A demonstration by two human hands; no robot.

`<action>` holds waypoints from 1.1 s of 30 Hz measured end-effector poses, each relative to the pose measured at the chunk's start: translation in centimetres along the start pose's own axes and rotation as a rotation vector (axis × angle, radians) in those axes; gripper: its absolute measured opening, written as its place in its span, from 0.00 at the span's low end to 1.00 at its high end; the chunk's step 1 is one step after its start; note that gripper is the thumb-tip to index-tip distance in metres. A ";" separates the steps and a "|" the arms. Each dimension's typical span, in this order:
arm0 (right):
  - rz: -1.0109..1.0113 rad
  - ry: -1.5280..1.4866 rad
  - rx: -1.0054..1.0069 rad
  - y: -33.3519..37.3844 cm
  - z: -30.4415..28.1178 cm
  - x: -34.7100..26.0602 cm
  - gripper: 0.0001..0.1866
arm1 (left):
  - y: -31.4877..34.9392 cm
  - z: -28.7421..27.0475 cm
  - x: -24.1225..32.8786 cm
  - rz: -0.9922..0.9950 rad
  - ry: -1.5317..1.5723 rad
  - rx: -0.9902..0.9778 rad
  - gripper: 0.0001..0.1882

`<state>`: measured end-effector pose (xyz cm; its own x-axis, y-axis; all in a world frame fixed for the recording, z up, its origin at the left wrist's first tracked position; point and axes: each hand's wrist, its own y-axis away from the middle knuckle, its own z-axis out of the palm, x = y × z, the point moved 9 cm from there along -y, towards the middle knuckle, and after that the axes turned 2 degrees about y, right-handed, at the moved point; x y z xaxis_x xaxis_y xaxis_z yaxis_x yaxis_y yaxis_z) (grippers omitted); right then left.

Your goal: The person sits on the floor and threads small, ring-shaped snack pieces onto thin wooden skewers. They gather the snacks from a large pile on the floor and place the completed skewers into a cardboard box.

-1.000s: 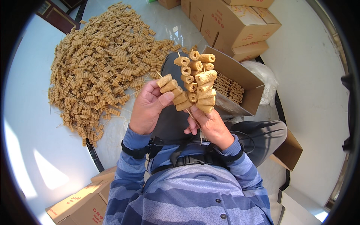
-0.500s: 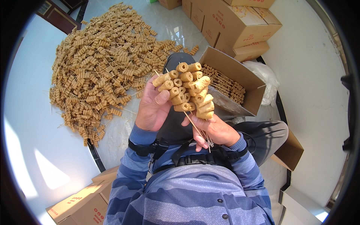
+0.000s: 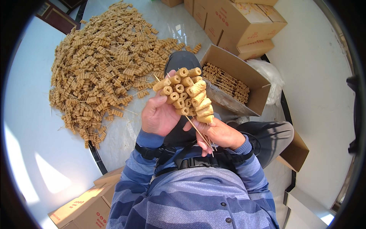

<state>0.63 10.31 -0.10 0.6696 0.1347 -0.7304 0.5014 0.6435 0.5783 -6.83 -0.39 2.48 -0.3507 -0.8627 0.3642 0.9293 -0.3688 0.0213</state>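
Between my hands is a bunch of skewers (image 3: 186, 91), each threaded with short golden-brown hollow rolls. My left hand (image 3: 159, 114) cups the bunch from its left side, thumb on the rolls and the other fingers hidden behind them. Below the rolls, my right hand (image 3: 217, 133) is closed around the thin wooden sticks, whose bare ends poke out toward my waist. Just beyond my right hand stands an uncovered cardboard box (image 3: 238, 68) with a clear plastic liner. Rows of the same skewers (image 3: 225, 84) lie packed inside it.
A large heap of similar skewers (image 3: 103, 65) covers the floor at the far left. Closed cartons (image 3: 236, 23) are stacked at the far right, beside a white plastic bag (image 3: 267, 80). More cartons (image 3: 87, 204) stand near left. An open carton (image 3: 295, 152) lies beyond my right knee.
The bunch has shifted slightly left and turned a little in my hands. My left hand has moved down a bit along its side. My right hand still grips the sticks.
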 end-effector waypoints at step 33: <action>-0.209 -0.015 0.426 2.0 -5.4 -0.3 0.24 | -0.3 -1.7 -1.1 -0.035 -0.076 0.028 0.49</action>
<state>-1.55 15.63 -0.66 0.5367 0.0223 -0.8435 0.8044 0.2886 0.5194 -6.91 0.08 0.46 -0.3743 -0.8203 0.4323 0.9198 -0.3877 0.0607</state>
